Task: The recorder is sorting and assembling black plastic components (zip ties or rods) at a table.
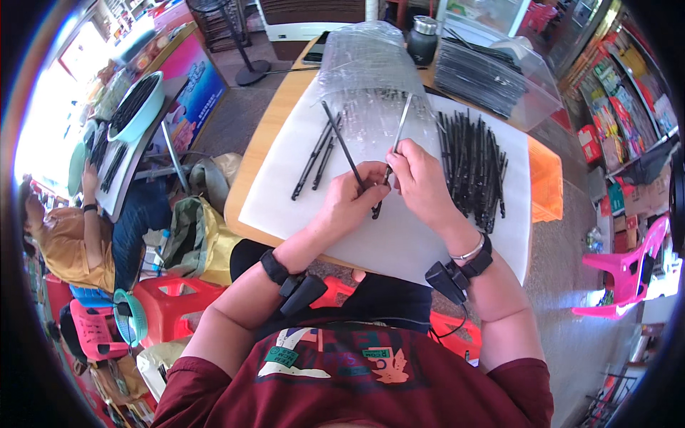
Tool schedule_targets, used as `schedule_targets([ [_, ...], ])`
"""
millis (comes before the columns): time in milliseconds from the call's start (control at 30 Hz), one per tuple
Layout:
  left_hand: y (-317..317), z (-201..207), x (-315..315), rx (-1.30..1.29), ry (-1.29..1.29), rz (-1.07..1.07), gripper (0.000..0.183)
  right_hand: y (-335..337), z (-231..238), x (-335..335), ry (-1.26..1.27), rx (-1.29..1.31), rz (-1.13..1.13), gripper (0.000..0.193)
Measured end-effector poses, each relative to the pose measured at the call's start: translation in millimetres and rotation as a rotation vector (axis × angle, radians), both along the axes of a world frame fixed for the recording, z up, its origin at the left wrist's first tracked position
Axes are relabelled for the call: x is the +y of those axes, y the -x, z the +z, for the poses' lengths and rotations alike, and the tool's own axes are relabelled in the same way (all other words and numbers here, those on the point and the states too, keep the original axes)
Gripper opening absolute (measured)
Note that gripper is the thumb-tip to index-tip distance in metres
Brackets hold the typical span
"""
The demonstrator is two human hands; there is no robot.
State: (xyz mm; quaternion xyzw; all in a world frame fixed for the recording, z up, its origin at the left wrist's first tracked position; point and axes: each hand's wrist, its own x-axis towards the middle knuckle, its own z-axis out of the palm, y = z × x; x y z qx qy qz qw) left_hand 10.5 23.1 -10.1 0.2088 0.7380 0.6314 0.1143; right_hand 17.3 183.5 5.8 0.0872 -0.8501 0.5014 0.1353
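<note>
My left hand (349, 196) is closed around the lower part of a thin black rod (340, 137), which slants up to the left. Beside it, my right hand (419, 178) pinches another slim rod (404, 121), its upper length shining silvery in the light. The rods' lower ends come together between my fingers; whether they touch is hidden. Under my hands lies a white sheet (275, 210). A few loose black rods (312, 162) lie left of my hands, and a thick row of similar rods (474, 167) lies to the right.
A clear plastic bag (364, 60) spreads over the table's far part. Behind it stand a dark flask (422, 41) and a clear bin of black rods (474, 82). An orange crate (546, 178) adjoins the right edge. Another person (75, 242) sits left beside a pale basin (146, 118).
</note>
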Motion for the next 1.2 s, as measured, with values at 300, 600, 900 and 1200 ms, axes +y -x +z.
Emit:
schedule_targets([
  [300, -4.8, 7.1, -3.2, 0.149, 0.273, -0.115, 0.028, -2.5, 8.3, 5.3, 0.005, 0.085, -0.110, 0.034],
  [600, 16.2, 11.5, -60.7, 0.631, 0.686, 0.508, 0.022, 13.5, 25.9, 112.9, -0.702, -0.267, -0.554, 0.025],
  [900, 10.3, 22.7, -96.2, 0.371, 0.935, 0.417, 0.023, 3.6, 21.0, 41.6, -0.508, 0.244, -0.213, 0.015],
  [1200, -3.3, -4.0, -145.2, 0.538, 0.667, 0.561, 0.022, 1.1, -2.5, 2.6, -0.534, 0.146, 0.063, 0.016],
])
